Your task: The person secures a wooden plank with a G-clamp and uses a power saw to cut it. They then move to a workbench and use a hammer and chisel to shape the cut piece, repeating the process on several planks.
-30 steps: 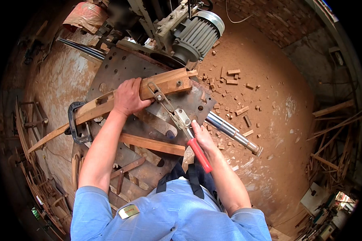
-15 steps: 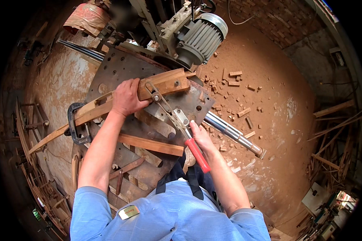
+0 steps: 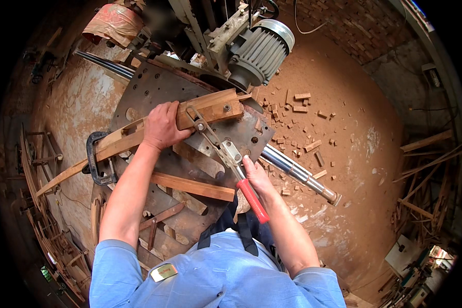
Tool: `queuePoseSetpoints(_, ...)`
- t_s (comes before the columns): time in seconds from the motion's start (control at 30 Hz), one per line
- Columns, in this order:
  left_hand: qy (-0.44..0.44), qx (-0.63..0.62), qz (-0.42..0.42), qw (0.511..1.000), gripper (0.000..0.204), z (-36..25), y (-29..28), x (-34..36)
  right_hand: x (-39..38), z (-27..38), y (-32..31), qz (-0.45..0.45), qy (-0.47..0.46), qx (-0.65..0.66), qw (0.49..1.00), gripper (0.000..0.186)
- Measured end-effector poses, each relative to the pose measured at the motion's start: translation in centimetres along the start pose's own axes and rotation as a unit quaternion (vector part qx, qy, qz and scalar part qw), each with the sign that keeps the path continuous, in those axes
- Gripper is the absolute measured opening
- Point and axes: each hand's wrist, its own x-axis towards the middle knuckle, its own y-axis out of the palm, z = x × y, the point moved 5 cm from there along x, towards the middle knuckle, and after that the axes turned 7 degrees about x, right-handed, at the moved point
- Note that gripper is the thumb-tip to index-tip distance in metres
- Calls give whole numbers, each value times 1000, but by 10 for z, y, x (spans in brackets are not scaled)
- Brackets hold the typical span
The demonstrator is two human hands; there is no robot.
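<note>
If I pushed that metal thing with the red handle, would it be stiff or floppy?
Probably stiff: the clamp looks made of metal. It might swing instead of rolling, since its parts look pinned together. The red handle may feel less slippery than bare metal, because it seems covered by a grip sleeve.

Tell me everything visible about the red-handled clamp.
The red-handled clamp has a textured, rubbery-looking red grip and worn silvery metal links. It slants over the metal table, grip lowest in view, its looped arm reaching over the wooden block. The right hand is beside it; whether they touch, or it is locked, is unclear.
</note>
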Motion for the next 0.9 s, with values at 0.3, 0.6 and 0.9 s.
queuePoseSetpoints(0.3,1,12,3,1000,75,1,2,-1,10,-5,-7,-38,-24,-56,997,58)
queuePoseSetpoints(0.6,-19,-27,-3,999,74,1,2,-1,4,-5,-2,43,10,1,999,62)
queuePoseSetpoints(0.9,-48,-49,42,997,74,-2,-6,2,-12,9,1,23,12,-43,999,65)
